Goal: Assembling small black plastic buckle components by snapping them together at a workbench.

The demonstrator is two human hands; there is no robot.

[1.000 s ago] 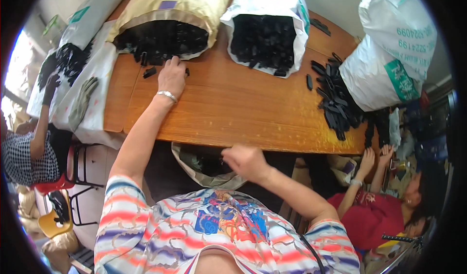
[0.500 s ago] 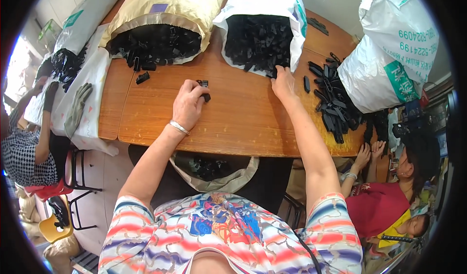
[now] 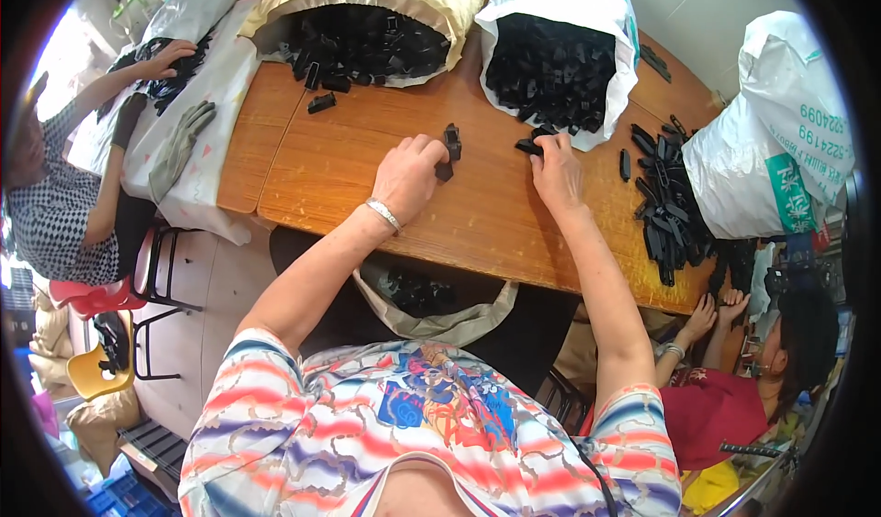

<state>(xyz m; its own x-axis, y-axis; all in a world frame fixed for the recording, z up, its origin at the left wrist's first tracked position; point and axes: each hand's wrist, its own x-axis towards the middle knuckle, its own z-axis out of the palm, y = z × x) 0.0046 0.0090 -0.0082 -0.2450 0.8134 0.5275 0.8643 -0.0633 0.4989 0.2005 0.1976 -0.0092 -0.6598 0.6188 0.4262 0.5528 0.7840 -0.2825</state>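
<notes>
My left hand [image 3: 410, 179] is closed on small black plastic pieces [image 3: 451, 141] above the wooden table. They jut out past my fingertips, and my fingers partly hide them. To its right, my right hand [image 3: 558, 176] pinches another black plastic piece [image 3: 529, 146] just in front of the mouth of a white sack [image 3: 624, 86]. Black pieces fill this sack. A tan sack [image 3: 275, 8] with its mouth towards me holds more of the same kind, and a few have spilled out at its lip, with one loose piece [image 3: 321, 103] on the table.
Long black parts [image 3: 668, 210] lie heaped on the right beside another white sack [image 3: 734, 164]. Below the table edge hangs an open bag [image 3: 459, 326] with black pieces inside. People work at both sides, one near a grey glove [image 3: 181, 150] on a covered table [image 3: 204, 182].
My right hand has drawn back from the white sack's mouth with a black piece. My left hand still grips its pieces. The view has shifted, and the left co-worker's hand now rests on their pile.
</notes>
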